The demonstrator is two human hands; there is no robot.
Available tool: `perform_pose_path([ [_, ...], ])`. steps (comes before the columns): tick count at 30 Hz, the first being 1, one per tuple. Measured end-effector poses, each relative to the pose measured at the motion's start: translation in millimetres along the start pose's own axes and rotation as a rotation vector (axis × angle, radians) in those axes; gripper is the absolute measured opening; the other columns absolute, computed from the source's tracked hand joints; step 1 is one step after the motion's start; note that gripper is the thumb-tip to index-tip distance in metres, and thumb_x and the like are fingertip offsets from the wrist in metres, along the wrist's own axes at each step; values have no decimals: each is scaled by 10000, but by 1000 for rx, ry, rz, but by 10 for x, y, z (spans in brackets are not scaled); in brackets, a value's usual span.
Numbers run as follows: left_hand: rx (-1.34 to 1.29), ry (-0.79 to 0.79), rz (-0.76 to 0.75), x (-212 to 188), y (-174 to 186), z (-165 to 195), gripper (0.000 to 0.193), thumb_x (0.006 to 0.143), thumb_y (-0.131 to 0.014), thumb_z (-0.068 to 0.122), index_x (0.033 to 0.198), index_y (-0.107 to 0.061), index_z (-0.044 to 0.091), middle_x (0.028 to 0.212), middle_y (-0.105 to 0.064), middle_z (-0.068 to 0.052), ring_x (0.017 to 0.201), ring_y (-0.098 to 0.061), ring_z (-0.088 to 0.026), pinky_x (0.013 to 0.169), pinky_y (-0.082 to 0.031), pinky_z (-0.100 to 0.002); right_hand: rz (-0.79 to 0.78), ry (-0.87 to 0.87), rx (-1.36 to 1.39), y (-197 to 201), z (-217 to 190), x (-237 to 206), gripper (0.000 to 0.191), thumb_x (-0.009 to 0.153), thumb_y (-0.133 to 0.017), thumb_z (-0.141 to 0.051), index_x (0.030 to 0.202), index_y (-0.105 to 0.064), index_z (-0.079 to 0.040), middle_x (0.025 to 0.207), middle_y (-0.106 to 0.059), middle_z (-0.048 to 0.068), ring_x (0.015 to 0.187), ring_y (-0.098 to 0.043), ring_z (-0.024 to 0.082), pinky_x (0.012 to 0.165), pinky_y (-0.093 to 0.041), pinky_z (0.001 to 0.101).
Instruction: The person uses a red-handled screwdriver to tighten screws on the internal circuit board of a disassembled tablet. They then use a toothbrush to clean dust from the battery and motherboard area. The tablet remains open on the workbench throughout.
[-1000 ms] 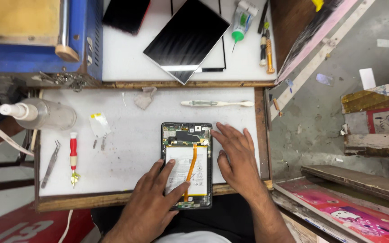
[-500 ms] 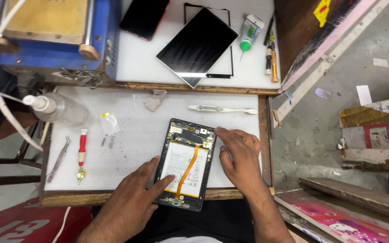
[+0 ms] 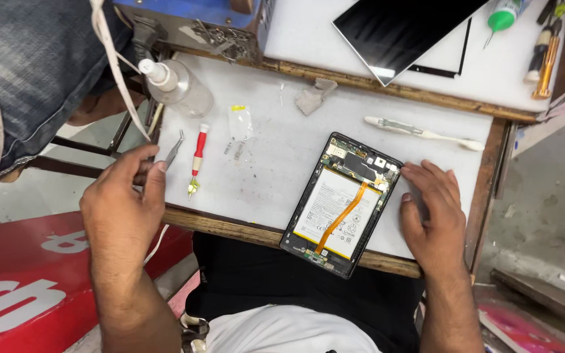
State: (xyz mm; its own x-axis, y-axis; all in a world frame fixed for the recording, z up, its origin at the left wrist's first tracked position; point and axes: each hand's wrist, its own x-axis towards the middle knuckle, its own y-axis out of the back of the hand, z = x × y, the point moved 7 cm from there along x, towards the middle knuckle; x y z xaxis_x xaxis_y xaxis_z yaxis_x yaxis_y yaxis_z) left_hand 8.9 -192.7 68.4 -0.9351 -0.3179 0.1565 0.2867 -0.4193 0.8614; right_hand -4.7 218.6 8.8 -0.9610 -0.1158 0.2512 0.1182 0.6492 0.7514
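An opened tablet (image 3: 341, 204) lies on the white work board (image 3: 276, 170), its back off, showing a white battery and an orange flex cable. My right hand (image 3: 434, 212) rests flat beside the tablet's right edge, fingertips touching its upper right corner. My left hand (image 3: 124, 199) is at the board's left edge, fingers closed around the handle end of metal tweezers (image 3: 175, 148). A red-handled screwdriver (image 3: 198, 155) lies just right of the tweezers.
A small clear bag of parts (image 3: 239, 123), a squeeze bottle (image 3: 179, 88) and a white brush tool (image 3: 426, 134) lie on the board. A black screen panel (image 3: 400, 29) sits on the far shelf. Another person in jeans (image 3: 34, 65) stands at the left.
My left hand has left the tablet and moved left to the tweezers. The right hand slid off the tablet to its right edge. The view is closer and shifted left.
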Motion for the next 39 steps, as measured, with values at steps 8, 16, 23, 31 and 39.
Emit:
perform_pose_path([
  [8, 118, 10, -53, 79, -185, -87, 276, 962, -786, 143, 1226, -741, 74, 943, -749, -111, 786, -728, -245, 738, -583, -394, -27, 0, -23, -16, -3, 15, 405, 924, -652, -7, 1319, -649, -95, 1405, -673, 87, 1441, -536, 337, 1281, -281, 579],
  [16, 173, 5, -136, 92, -386, 25, 283, 964, -786, 201, 1218, -739, 86, 919, -754, -77, 746, -728, -214, 690, -588, -394, -61, -19, -43, -58, 54, 1, 416, 929, -651, -30, 1339, -641, -102, 1433, -658, 78, 1462, -513, 324, 1287, -258, 584],
  [23, 227, -24, -200, 73, -579, 126, 392, 908, -803, 259, 1253, -713, 97, 931, -749, -77, 745, -726, -254, 667, -583, -423, -81, -17, -63, -58, 6, 20, 453, 905, -662, -39, 1352, -639, -107, 1458, -638, 86, 1457, -495, 336, 1274, -251, 589],
  [31, 323, -100, -232, 60, -608, 171, 312, 950, -783, 210, 1218, -703, 71, 962, -748, -101, 786, -726, -295, 690, -585, -446, -101, -22, -116, -83, 50, 24, 470, 900, -646, -26, 1361, -649, -118, 1480, -621, 82, 1449, -478, 340, 1259, -245, 612],
  [39, -168, -280, -144, -38, -555, 296, 269, 950, -688, 47, 1192, -582, -4, 956, -730, -119, 884, -750, -219, 747, -611, -381, -97, -38, -134, -95, 65, 6, 444, 899, -643, -30, 1329, -666, -134, 1467, -629, 69, 1459, -482, 323, 1273, -244, 594],
])
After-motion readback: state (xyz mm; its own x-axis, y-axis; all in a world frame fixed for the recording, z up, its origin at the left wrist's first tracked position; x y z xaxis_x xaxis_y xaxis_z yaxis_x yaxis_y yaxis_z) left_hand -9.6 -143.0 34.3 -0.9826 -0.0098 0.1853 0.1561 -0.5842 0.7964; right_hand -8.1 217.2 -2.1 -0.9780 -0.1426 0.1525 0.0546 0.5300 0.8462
